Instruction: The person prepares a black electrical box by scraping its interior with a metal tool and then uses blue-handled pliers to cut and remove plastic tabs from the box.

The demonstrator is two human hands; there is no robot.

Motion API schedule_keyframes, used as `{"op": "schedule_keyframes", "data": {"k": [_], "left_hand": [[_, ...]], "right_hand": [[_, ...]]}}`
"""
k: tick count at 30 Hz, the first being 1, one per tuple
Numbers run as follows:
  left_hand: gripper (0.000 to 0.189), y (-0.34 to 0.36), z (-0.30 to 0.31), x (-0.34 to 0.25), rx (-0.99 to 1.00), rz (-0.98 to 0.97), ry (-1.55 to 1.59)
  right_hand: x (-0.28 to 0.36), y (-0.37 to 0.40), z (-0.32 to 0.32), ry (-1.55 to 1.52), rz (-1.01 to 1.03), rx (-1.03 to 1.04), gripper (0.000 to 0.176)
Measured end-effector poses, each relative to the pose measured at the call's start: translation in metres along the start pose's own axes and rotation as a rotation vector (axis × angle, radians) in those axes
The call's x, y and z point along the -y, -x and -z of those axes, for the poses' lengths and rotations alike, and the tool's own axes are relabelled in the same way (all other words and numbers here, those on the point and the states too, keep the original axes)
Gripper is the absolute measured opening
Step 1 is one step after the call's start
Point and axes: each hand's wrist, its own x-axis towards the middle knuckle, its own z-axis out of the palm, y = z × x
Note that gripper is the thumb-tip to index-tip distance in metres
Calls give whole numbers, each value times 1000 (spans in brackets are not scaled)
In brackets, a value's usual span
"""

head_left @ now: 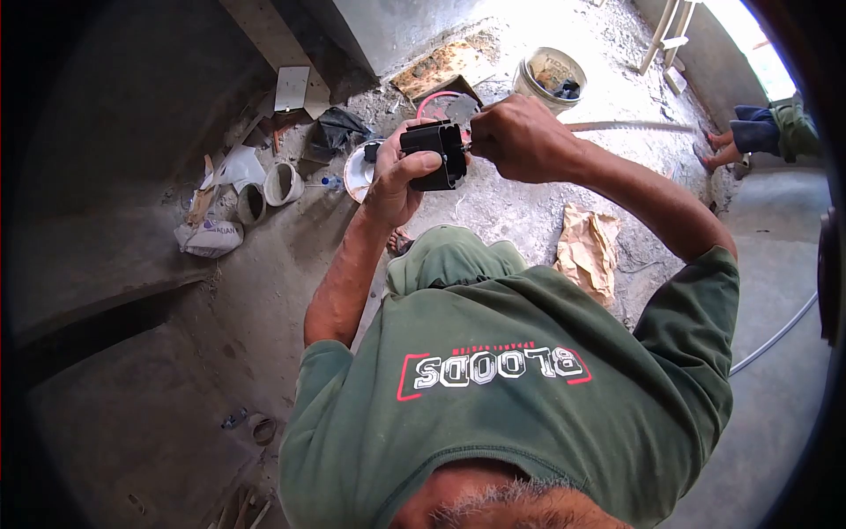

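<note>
My left hand (pixel 394 181) is wrapped round a black plastic electrical box (pixel 432 145), thumb pressed on its near face. The box is raised in front of my chest, its hollow side turned to the right. My right hand (pixel 520 141) is closed in a pinch at the box's right side. A small shiny and reddish piece shows at its fingertips; I cannot tell what it is. Behind the hands, a pink-red cable (pixel 438 95) curves up beside the box. A white round lid or plate (pixel 357 176) lies on the floor below my left hand.
A white bucket (pixel 548 78) stands beyond my right hand. Crumpled brown paper (pixel 589 251) lies on the dusty floor. A corrugated conduit (pixel 630 126) stretches right. Pots (pixel 283 183), a sack (pixel 210 238) and scraps line the left wall. Another person's legs (pixel 745 141) show far right.
</note>
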Motion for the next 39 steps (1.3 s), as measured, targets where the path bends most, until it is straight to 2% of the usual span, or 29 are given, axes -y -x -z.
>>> {"op": "schedule_keyframes", "data": {"k": [1, 3, 4, 6, 8, 10, 11, 16, 18, 19, 23, 25, 29, 35, 38, 39], "left_hand": [[55, -1, 2, 0, 15, 15, 4], [54, -1, 5, 1, 3, 48, 69], [53, 0, 4, 2, -8, 78, 127], [51, 3, -2, 0, -59, 82, 237], [49, 4, -5, -1, -113, 85, 349], [47, 2, -3, -2, -143, 49, 399], [47, 2, -1, -1, -148, 38, 402], [48, -1, 4, -2, -97, -86, 255], [49, -1, 2, -5, -79, -94, 246], [49, -1, 0, -6, -61, -106, 234], [48, -3, -4, -8, -38, -110, 252], [49, -5, -3, -7, -28, -99, 239], [51, -5, 4, -1, -34, -74, 190], [51, 1, 3, 1, -43, -62, 193], [51, 4, -1, -4, -50, -77, 256], [50, 5, -2, -8, -41, -84, 248]], "right_hand": [[-1, 0, -4, 69, 69, -48, 5], [4, 7, -7, 281, 234, -213, 22], [3, 11, -12, 281, 234, -220, 22], [-3, 11, -19, 440, 547, -367, 23], [-6, 7, -17, 448, 523, -389, 17], [-4, 1, -9, 183, 287, -477, 14], [2, 7, -6, -11, 239, -510, 14], [22, 15, -14, -279, 241, -652, 18], [31, 19, -19, -461, 105, -644, 20], [29, 18, -22, -377, 146, -678, 23], [30, 15, -31, -423, 158, -712, 23], [32, 14, -32, -601, 154, -703, 19], [29, 9, -37, -596, 181, -726, 12], [32, 10, -42, -607, 126, -653, 12], [36, 15, -41, -735, 95, -638, 10], [40, 18, -35, -831, 58, -572, 9]]}}
